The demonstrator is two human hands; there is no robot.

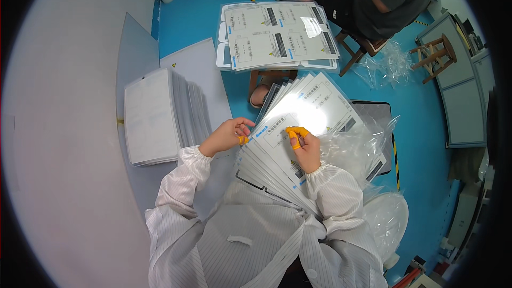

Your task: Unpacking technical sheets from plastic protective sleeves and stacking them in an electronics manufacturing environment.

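Observation:
A fanned stack of printed white panels point(288, 153) with glossy surfaces lies across my lap. My left hand point(226, 136) is at the stack's left edge, fingers apart, a yellow finger cot on the thumb. No panel is visibly gripped in it. Over the top panel, my right hand point(306, 152) is closed, thumb and forefinger curled toward each other, with yellow finger cots on them. Whatever may be between those fingertips is too small to make out. Crumpled clear plastic film point(349, 152) lies against the stack beside my right wrist.
Left of me, a thick stack of white sheets point(149, 117) stands on a grey board point(200, 61). Ahead, more printed panels point(280, 37) rest on a stool point(272, 74). A seated person point(394, 2) is at the far right, near loose plastic film point(389, 64) and a wooden stool point(434, 58).

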